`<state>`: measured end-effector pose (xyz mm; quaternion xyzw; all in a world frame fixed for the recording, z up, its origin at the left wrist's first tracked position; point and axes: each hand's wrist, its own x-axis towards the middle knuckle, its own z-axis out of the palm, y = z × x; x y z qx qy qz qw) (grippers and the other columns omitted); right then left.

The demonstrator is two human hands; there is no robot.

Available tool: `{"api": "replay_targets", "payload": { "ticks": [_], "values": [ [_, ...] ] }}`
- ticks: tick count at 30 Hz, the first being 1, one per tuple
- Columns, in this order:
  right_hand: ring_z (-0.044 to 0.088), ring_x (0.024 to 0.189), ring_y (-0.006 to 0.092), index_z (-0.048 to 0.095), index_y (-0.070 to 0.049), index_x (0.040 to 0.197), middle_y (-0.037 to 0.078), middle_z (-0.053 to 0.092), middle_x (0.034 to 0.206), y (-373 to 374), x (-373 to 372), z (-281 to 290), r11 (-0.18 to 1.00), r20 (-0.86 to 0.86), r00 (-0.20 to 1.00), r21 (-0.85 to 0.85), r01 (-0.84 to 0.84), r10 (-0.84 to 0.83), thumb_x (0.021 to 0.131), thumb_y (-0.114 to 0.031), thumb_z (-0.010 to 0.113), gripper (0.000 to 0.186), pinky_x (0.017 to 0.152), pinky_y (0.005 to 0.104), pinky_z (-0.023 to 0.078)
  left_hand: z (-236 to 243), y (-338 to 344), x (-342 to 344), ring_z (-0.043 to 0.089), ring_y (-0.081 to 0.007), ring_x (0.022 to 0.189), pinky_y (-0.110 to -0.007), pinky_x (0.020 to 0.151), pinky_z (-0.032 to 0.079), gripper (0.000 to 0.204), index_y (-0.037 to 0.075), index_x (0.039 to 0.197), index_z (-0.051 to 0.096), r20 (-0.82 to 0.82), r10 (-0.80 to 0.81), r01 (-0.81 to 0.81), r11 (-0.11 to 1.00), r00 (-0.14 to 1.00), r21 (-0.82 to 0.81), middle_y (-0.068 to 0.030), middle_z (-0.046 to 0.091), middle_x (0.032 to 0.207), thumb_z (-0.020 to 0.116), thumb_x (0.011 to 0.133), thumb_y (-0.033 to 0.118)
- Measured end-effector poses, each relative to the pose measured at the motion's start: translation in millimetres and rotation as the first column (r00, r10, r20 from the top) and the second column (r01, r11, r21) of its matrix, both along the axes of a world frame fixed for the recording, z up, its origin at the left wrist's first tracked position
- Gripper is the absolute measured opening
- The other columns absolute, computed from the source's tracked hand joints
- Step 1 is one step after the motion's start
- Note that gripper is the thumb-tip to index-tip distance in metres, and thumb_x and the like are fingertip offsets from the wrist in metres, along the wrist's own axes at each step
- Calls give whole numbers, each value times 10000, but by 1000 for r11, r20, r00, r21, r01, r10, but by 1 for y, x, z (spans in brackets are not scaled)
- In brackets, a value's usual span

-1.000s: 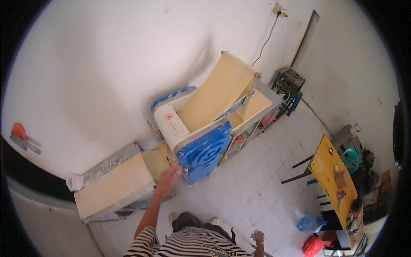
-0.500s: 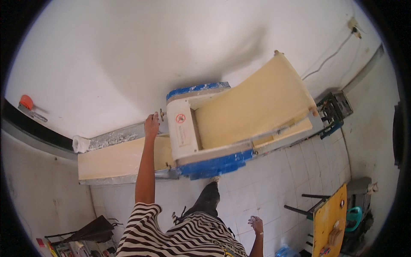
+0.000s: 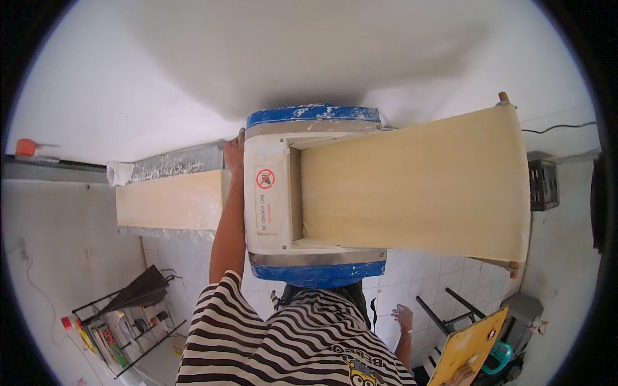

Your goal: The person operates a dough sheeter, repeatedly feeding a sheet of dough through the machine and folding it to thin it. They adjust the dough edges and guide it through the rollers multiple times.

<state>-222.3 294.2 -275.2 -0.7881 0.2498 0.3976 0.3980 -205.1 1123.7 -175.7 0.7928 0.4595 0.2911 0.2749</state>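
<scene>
A dough sheeter with a white cover point(image 3: 265, 222) and blue side panels stands in front of me. A wide cream dough sheet point(image 3: 412, 186) covers its sloping right side, with its far end around a wooden roller point(image 3: 503, 98). A narrower stretch of cream dough point(image 3: 170, 199) lies on the left table. Against the cover's far left edge, my left hand point(image 3: 234, 154) is closed at the place of a small metal handle, which the fingers now hide. My right hand point(image 3: 402, 316) hangs low at my right side, whitened, its fingers apart, touching nothing.
White powder lies on the grey ledge point(image 3: 187, 157) behind the left dough, by a white roll point(image 3: 120, 173). At lower left is a rack point(image 3: 122, 334) of small goods. A yellow-topped stool point(image 3: 467, 347) lies tipped at lower right. A dark crate point(image 3: 544, 185) is at far right.
My left hand has come from just beside the metal handle to closing at it. My view has turned and moved nearer, so the machine looks larger and straighter. The right hand still hangs free.
</scene>
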Motion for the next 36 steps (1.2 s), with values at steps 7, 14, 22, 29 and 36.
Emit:
{"api": "replay_targets", "payload": {
  "ticks": [7, 14, 22, 29, 36],
  "values": [
    [712, 666, 182, 641, -9, 1152, 120, 733, 873, -6, 34, 1, 996, 26, 996, -2, -88, 88, 978, -221, 592, 279, 497, 257, 514, -18, 12, -3, 613, -381, 653, -469, 640, 467, 454, -10, 849, 715, -88, 37, -19, 981, 995, 192, -249, 613, 708, 521, 1007, 369],
    [722, 697, 190, 617, 1, 1218, 139, 736, 917, 4, 52, 12, 995, 32, 995, -33, -95, 96, 972, -214, 571, 329, 517, 255, 518, -34, 24, -11, 619, -385, 652, -469, 628, 476, 461, -21, 826, 704, -173, -21, 45, 990, 985, 136, -248, 640, 737, 572, 970, 397],
    [712, 680, 187, 628, -1, 1192, 134, 736, 894, 30, 33, -4, 994, -98, 989, 9, -111, 111, 960, -247, 598, 339, 523, 281, 507, -20, 17, -11, 625, -508, 853, -521, 737, 499, 541, -15, 955, 700, -139, -98, 106, 993, 985, 46, -343, 638, 860, 504, 984, 488],
    [709, 696, 200, 585, -13, 1250, 135, 731, 920, 50, 63, -28, 998, -119, 992, 39, -41, 46, 960, -242, 586, 369, 528, 303, 502, 57, -115, -151, 612, -156, 576, -320, 537, 503, 763, 13, 749, 685, 18, -80, 71, 740, 997, -669, -73, 639, 662, 402, 974, 685],
    [706, 674, 200, 633, 16, 1174, 135, 732, 873, 74, 100, -41, 977, -58, 977, 62, -202, 205, 951, -258, 620, 354, 529, 299, 516, 23, -219, -189, 569, -180, 831, -316, 806, 430, 432, 114, 814, 604, 235, 675, 37, 294, 699, -955, -19, 567, 739, 509, 991, 497]
  ]
}}
